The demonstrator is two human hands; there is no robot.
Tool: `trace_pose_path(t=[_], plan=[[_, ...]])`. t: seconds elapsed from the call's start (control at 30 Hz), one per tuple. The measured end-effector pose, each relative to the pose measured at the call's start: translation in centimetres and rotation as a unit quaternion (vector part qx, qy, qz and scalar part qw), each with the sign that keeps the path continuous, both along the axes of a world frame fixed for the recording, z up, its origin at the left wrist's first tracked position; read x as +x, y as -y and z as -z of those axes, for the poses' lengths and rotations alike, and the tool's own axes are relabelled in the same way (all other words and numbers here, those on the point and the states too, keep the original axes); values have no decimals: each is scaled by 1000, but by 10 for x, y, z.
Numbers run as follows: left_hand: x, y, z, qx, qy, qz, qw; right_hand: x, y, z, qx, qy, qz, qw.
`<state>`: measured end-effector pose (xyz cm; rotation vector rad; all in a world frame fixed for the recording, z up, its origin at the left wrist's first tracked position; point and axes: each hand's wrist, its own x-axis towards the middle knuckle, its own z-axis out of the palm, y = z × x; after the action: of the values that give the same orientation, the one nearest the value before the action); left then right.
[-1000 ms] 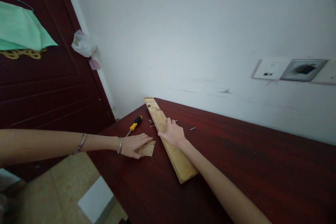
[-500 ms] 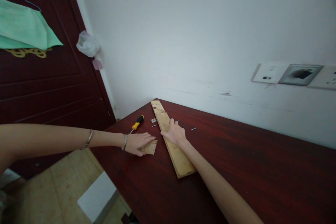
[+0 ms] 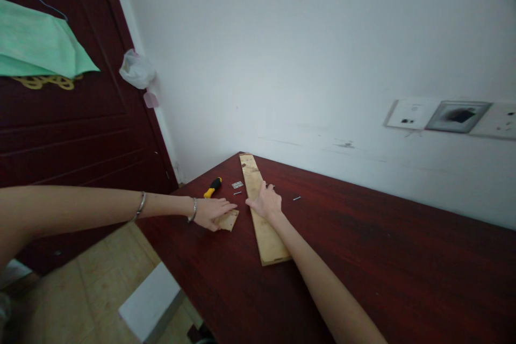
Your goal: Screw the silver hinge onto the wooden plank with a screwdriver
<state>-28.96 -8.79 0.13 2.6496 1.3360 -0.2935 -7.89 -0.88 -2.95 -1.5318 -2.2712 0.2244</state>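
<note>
Head view, left hand [image 3: 212, 214]: yours lies palm down over the small board [image 3: 231, 220], fingers extended; you cover so much of it that I can't tell whether you grip it or only press on it.
Right hand [image 3: 266, 202]: your grasp spans the long board [image 3: 269, 239], thumb at its left edge, fingers across toward the right edge.
Long board: it lies on the dark red table [image 3: 382, 269], running from near the far corner toward you, its near end partly behind your right forearm.
Small board: it rests on the table left of the long board, apart from it.
Screwdriver [image 3: 213, 187]: black and yellow handle, just beyond your left hand.
Hinge [image 3: 237, 185]: a flat metal piece between the screwdriver and the long board.
Screws: one [image 3: 237, 193] lies just below the hinge, another [image 3: 297, 198] to the right of your right hand.
</note>
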Motion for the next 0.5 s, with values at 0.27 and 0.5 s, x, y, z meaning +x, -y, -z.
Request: trace_pose_path(t=[0.27, 0.5], plan=[[-2, -4, -5, -10, -13, 8, 1000, -16, 0, -2, 2, -3, 13, 1000], [6, -20, -21, 28, 21, 55, 998, -19, 2, -2, 13, -8, 21, 1000]])
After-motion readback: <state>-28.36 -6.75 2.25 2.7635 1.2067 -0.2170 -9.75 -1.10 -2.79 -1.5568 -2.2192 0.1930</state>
